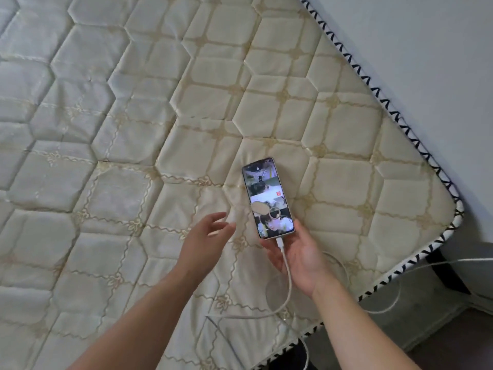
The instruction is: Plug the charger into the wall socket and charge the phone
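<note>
A phone with its screen lit lies face up over the cream quilted mattress. My right hand grips the phone's lower end from beneath. A white charging cable is plugged into the phone's bottom port, loops across the mattress and runs off the right edge toward the floor. My left hand hovers just left of the phone, fingers apart and holding nothing. No wall socket or charger plug is in view.
The mattress corner with black-and-white zigzag trim meets a pale wall at the right. Below the mattress edge lie a grey bed base and dark floor at lower right.
</note>
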`<action>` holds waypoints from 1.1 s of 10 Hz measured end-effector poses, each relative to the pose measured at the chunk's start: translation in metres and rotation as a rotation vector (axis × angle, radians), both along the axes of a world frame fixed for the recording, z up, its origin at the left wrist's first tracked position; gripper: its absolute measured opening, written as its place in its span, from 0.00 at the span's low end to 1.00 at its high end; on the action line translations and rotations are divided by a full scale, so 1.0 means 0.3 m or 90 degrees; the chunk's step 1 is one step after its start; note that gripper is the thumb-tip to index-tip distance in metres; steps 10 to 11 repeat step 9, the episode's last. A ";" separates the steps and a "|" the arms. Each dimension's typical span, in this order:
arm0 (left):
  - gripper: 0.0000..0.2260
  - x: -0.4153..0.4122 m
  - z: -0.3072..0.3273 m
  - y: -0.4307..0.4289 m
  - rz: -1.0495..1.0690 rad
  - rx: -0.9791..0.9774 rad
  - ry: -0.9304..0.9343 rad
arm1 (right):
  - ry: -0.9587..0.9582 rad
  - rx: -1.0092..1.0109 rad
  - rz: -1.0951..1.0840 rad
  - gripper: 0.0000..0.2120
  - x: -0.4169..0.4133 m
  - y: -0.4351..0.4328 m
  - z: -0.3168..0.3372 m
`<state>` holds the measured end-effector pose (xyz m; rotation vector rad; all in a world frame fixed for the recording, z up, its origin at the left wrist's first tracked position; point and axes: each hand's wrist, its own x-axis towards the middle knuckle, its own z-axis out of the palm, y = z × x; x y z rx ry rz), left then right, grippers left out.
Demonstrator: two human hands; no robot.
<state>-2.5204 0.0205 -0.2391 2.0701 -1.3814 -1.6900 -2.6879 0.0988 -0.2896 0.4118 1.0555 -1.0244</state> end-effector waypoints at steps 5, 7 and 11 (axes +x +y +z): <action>0.22 -0.135 -0.105 0.035 -0.090 0.051 -0.012 | 0.970 -0.090 0.562 0.11 -0.076 -0.086 0.005; 0.19 -0.126 -0.116 0.044 -0.085 0.043 -0.007 | 0.948 -0.059 0.573 0.06 -0.066 -0.084 -0.025; 0.17 -0.119 -0.125 0.042 -0.070 0.053 0.007 | 0.891 0.082 0.303 0.07 -0.123 -0.040 -0.024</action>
